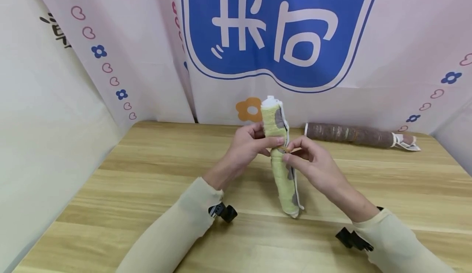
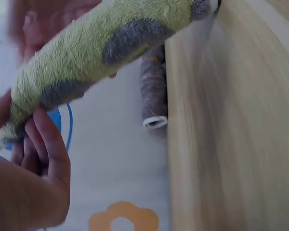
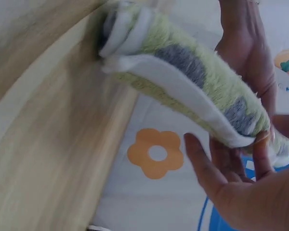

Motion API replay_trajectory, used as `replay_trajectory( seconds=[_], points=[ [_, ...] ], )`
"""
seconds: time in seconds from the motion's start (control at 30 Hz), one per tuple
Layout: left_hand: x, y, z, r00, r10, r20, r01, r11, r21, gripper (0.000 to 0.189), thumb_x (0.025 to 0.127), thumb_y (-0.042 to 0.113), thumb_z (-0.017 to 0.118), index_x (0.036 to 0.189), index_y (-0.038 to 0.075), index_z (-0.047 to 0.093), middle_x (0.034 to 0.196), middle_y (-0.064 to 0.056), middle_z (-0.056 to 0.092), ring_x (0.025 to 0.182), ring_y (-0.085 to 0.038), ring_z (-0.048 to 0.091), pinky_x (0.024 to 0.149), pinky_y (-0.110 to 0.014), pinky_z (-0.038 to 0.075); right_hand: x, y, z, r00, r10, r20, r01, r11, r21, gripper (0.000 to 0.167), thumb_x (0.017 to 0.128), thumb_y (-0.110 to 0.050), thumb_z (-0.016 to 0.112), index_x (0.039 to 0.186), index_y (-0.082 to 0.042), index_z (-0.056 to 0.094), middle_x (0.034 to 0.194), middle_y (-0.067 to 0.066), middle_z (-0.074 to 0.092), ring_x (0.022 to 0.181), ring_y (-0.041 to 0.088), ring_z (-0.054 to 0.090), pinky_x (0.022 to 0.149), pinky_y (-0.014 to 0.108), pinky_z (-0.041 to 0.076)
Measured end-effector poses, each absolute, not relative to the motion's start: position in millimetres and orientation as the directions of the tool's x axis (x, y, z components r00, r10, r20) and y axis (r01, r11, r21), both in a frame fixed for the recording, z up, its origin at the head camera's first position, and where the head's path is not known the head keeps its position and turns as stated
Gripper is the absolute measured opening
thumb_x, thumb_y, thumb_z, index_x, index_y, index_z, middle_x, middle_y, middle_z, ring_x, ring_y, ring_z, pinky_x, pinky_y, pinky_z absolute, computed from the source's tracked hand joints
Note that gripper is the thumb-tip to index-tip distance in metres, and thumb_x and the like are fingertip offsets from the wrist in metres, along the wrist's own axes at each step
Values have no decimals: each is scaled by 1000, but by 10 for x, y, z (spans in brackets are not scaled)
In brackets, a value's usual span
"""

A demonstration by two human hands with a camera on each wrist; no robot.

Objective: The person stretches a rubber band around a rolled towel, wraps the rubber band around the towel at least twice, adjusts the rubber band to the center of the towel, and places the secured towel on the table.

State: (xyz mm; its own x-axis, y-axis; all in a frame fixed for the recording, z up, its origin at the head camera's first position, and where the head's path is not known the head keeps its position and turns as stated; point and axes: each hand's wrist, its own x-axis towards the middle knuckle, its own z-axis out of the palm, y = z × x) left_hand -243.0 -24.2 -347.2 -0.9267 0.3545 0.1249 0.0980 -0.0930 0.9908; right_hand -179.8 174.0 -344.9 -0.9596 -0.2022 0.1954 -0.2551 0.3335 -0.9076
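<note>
A rolled towel, pale yellow-green with grey patches and a white edge, stands tilted over the table in the head view. My left hand grips it round the middle, thumb across its front. From the other side, my right hand pinches a thin brownish-orange band at the roll's waist. The left wrist view shows the towel's fuzzy side, with the right hand blurred behind it. Along the roll in the right wrist view runs a loose white hem.
A second rolled towel, brown with a white end, lies at the back right of the wooden table. Behind the table hangs a printed cloth. A small black camera sits at each wrist.
</note>
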Motion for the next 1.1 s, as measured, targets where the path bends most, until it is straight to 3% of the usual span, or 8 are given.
replay_trajectory(
  seconds=[0.13, 0.27, 0.37, 0.47, 0.6, 0.8, 0.93, 1.1],
  points=[
    [-2354, -197, -3434, -950, 285, 128, 114, -65, 991, 37, 89, 13, 86, 122, 1, 72, 106, -10, 77, 87, -17, 70, 65, -28, 58, -1770, 1687, -3472, -929, -227, 294, -363, 393, -845, 24, 96, -8, 80, 107, -5, 59, 114, 12, 65, 104, 29, 69, 85, 39, 61],
    [-2317, -174, -3414, -966, 237, 103, 92, -58, 994, 36, 88, 15, 87, 118, 2, 72, 101, -9, 76, 81, -15, 67, 62, -28, 55, -1751, 1627, -3526, -791, -296, 535, -609, 471, -639, 27, 88, 17, 76, 96, -7, 65, 105, 7, 62, 99, 23, 64, 82, 37, 60],
    [-2317, -179, -3408, -965, 244, 92, 81, -56, 995, 37, 89, 18, 87, 119, 3, 71, 101, -8, 75, 82, -15, 67, 63, -28, 55, -1744, 1615, -3538, -727, -315, 610, -674, 494, -548, 34, 85, 24, 71, 91, -8, 66, 103, 5, 61, 99, 21, 62, 80, 37, 61],
    [-2359, -207, -3431, -941, 320, 113, 98, -65, 993, 41, 93, 21, 82, 128, 3, 69, 110, -10, 74, 90, -16, 68, 71, -30, 59, -1745, 1649, -3516, -798, -278, 535, -601, 441, -667, 28, 90, 21, 69, 97, -6, 64, 106, 8, 62, 102, 25, 66, 84, 38, 62],
    [-2436, -273, -3485, -871, 470, 147, 118, -91, 989, 46, 100, 18, 70, 140, -1, 61, 122, -14, 70, 100, -19, 68, 85, -34, 59, -1773, 1732, -3479, -918, -224, 328, -386, 304, -871, 16, 97, 11, 69, 105, 0, 61, 117, 15, 65, 109, 30, 68, 86, 35, 61],
    [-2449, -280, -3506, -890, 438, 124, 87, -104, 991, 37, 97, 13, 77, 130, 0, 66, 115, -13, 75, 95, -19, 71, 80, -33, 60, -1804, 1774, -3447, -962, -225, 157, -213, 255, -943, 20, 100, -5, 73, 112, 2, 58, 122, 17, 63, 109, 26, 68, 88, 34, 59],
    [-2379, -221, -3452, -935, 341, 96, 67, -98, 993, 33, 90, 12, 84, 119, 5, 70, 106, -9, 75, 91, -17, 69, 72, -29, 58, -1777, 1745, -3443, -958, -212, 191, -260, 373, -891, 32, 96, -17, 82, 111, -4, 57, 122, 15, 65, 109, 30, 69, 88, 40, 60],
    [-2306, -169, -3382, -967, 250, 59, 36, -95, 995, 35, 87, 15, 87, 115, 6, 69, 99, -6, 72, 85, -15, 65, 67, -27, 53, -1733, 1635, -3493, -821, -265, 506, -569, 461, -681, 25, 89, 13, 79, 98, -5, 64, 110, 11, 62, 105, 29, 66, 86, 45, 62]
  ],
)
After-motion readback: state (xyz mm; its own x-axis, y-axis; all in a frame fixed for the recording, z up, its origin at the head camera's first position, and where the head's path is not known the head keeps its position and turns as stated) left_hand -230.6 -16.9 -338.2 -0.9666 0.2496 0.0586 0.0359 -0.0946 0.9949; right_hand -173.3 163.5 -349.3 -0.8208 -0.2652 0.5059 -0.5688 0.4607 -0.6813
